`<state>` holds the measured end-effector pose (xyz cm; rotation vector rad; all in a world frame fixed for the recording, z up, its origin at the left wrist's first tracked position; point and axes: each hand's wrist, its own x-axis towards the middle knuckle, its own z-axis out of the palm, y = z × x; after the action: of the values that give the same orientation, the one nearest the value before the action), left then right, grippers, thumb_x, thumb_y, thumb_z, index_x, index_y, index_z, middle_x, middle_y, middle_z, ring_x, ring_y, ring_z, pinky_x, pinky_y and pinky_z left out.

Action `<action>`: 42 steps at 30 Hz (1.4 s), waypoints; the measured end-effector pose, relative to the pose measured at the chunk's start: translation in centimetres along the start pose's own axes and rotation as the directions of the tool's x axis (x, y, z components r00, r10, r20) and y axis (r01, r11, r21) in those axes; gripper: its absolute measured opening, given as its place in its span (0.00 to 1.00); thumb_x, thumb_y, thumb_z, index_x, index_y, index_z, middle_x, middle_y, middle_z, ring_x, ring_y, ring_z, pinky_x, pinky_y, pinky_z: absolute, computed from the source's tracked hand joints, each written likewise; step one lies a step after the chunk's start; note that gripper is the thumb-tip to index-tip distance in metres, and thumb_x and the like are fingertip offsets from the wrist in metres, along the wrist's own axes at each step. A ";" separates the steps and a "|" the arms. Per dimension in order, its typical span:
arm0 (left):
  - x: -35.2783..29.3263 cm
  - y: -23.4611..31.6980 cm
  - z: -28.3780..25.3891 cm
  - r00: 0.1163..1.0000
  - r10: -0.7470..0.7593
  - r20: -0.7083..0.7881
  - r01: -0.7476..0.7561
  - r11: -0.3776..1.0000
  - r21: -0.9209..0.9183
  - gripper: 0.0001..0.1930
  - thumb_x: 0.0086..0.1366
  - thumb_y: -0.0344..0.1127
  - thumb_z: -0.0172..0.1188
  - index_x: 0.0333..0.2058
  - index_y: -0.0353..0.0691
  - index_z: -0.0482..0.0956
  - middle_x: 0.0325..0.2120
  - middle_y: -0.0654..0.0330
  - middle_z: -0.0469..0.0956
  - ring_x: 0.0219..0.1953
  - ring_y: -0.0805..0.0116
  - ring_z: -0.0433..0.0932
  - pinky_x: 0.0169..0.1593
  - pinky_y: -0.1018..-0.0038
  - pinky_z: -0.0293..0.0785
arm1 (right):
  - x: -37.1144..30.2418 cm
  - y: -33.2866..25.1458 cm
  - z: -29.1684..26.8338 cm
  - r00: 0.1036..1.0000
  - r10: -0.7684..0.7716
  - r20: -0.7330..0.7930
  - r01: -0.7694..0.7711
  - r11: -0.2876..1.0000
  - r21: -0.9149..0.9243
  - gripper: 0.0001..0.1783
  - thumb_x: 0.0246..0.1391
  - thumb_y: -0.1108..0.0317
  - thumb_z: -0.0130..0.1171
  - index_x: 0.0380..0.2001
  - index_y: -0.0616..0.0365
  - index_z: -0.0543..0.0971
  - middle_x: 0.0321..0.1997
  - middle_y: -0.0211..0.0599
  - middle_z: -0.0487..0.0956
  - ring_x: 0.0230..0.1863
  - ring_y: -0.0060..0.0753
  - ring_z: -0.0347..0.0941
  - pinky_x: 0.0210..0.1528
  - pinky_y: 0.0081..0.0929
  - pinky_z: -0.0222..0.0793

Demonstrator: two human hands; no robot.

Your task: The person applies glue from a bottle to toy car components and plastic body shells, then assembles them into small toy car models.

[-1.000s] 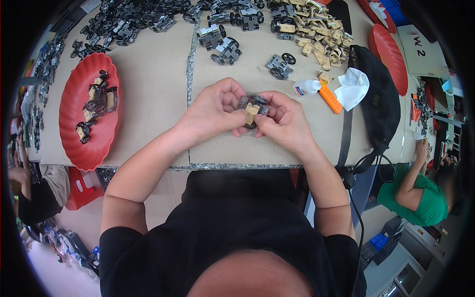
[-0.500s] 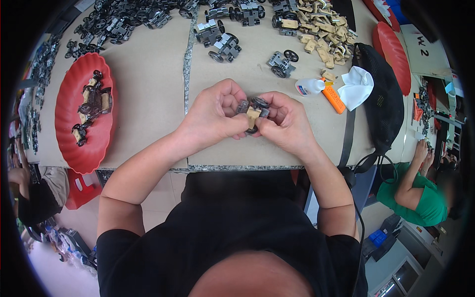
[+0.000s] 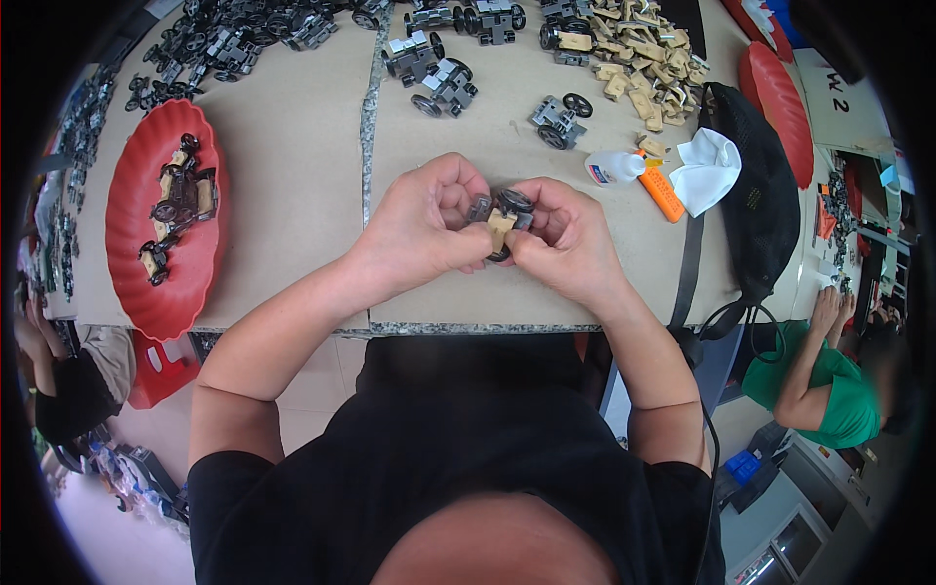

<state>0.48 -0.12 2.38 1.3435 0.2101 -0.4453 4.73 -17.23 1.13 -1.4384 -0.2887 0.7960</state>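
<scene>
Between my hands, over the middle of the table, is a small toy car chassis (image 3: 501,226) with dark wheels, grey parts and a tan piece on it. My left hand (image 3: 435,216) grips its left side, thumb against the tan piece. My right hand (image 3: 564,238) pinches the right side, its thumb also pressed on the tan piece. Fingers cover much of the underside. A lone grey wheeled chassis (image 3: 558,122) lies beyond my right hand, and two more wheeled chassis (image 3: 447,88) sit farther off to the left of it.
At left, a red scalloped tray (image 3: 125,234) holds several tan-and-black assemblies. Tan pieces (image 3: 648,63) and dark chassis (image 3: 234,44) are heaped along the back. On the right lie a white glue bottle (image 3: 612,168), an orange cutter (image 3: 663,195), a white cloth (image 3: 707,174) and a black mesh bag (image 3: 756,195).
My hands keep the same grip on the chassis, with barely any movement. The surrounding view has shifted very slightly.
</scene>
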 end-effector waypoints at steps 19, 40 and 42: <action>-0.6 -0.1 -2.3 0.973 0.087 0.213 -0.071 0.994 -0.080 0.17 0.56 0.34 0.52 0.43 0.34 0.63 0.29 0.56 0.71 0.25 0.70 0.73 0.22 0.79 0.71 | -0.2 0.3 -1.2 0.936 -0.314 0.160 0.346 0.904 -0.252 0.17 0.37 0.76 0.63 0.31 0.60 0.68 0.31 0.29 0.69 0.32 0.17 0.69 0.34 0.17 0.69; -0.1 -1.6 -2.0 0.837 0.486 0.253 -0.547 0.727 0.414 0.12 0.42 0.25 0.63 0.28 0.39 0.72 0.21 0.64 0.70 0.20 0.76 0.70 0.23 0.81 0.67 | 0.0 -0.3 -1.1 0.948 -0.224 0.224 0.277 0.930 -0.241 0.14 0.33 0.80 0.64 0.27 0.62 0.72 0.34 0.31 0.67 0.32 0.16 0.65 0.31 0.14 0.63; -0.1 -1.5 -2.1 0.849 0.462 0.255 -0.528 0.744 0.410 0.11 0.43 0.26 0.63 0.28 0.39 0.72 0.22 0.63 0.71 0.21 0.76 0.71 0.23 0.81 0.68 | 0.0 0.0 -1.1 0.942 -0.251 0.224 0.304 0.921 -0.243 0.14 0.33 0.79 0.64 0.28 0.61 0.72 0.34 0.31 0.67 0.31 0.17 0.67 0.30 0.14 0.66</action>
<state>-0.05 1.66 0.67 1.7645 -0.4023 -0.1267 5.43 -18.07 0.98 -1.5368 -0.7595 0.6751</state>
